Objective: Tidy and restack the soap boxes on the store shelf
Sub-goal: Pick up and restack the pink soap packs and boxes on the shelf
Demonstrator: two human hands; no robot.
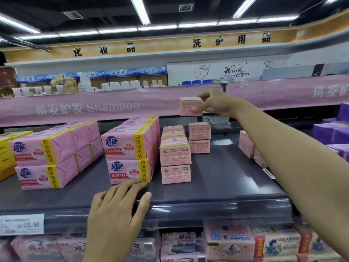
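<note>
At the far left of a dark grey store shelf (217, 182), yellow packs (7, 154) sit beside a two-high stack of pink four-bar soap packs (52, 156), above a price tag (21, 224) reading 13.90. A second two-high stack of pink packs (130, 150) stands nearer the middle. The person's left hand (117, 210) lies flat on the shelf's near edge with fingers straight and spread, fingertips touching the foot of that second stack's lower pack. Just right of it a near stack of small pink soap boxes (175, 159) stands two high, with more boxes lined up behind. Farther back and right is a far stack of two boxes (199, 138). Above that far stack, clear of it, the right hand (215, 103) pinches a single soap box (191, 106) between thumb and fingers, in front of a pink "Shampoo" banner (113, 106). The two hands are well apart. Purple packs (332, 133) fill the shelf's right end, and more wrapped soaps (228, 241) line the tier below.
</note>
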